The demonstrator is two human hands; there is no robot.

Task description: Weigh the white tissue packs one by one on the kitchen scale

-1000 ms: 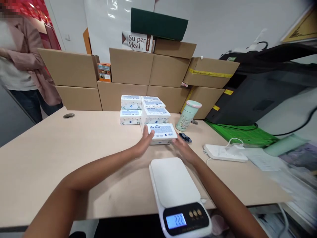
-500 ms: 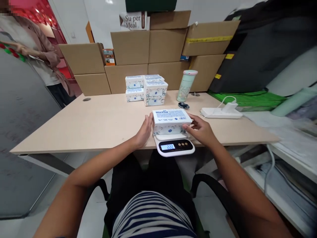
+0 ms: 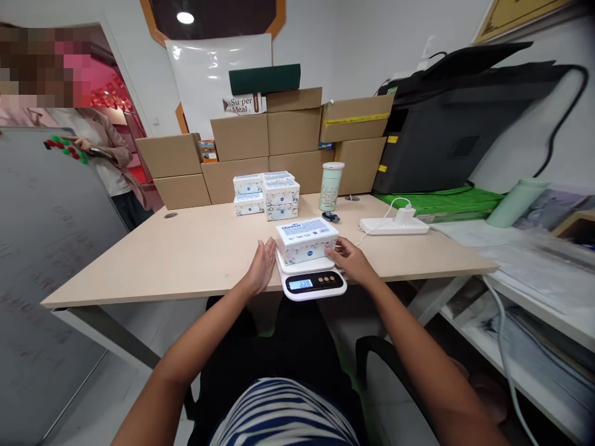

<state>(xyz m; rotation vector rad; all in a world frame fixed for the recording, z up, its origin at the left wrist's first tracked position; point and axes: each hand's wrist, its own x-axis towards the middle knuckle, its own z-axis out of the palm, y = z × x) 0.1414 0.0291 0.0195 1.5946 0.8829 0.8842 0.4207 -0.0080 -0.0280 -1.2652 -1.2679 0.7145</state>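
Note:
A white tissue pack (image 3: pixel 307 238) with blue print lies on the white kitchen scale (image 3: pixel 312 279) at the table's near edge; the scale's display is lit. My left hand (image 3: pixel 261 269) is open, fingers straight, just left of the pack with a small gap. My right hand (image 3: pixel 349 260) has its fingers loosely spread, thumb and fingertips touching the pack's right end beside the scale.
A stack of several similar tissue packs (image 3: pixel 267 195) stands mid-table, with a mint tumbler (image 3: pixel 331 186), a small dark object (image 3: pixel 330 217) and a white power strip (image 3: pixel 394 225). Cardboard boxes (image 3: pixel 288 133) line the back. A black printer (image 3: pixel 446 136) is right. A person (image 3: pixel 105 167) stands far left.
The pack was carried from beside the stack to the scale and set down on it. My left hand has come off its left end. The view has pulled back.

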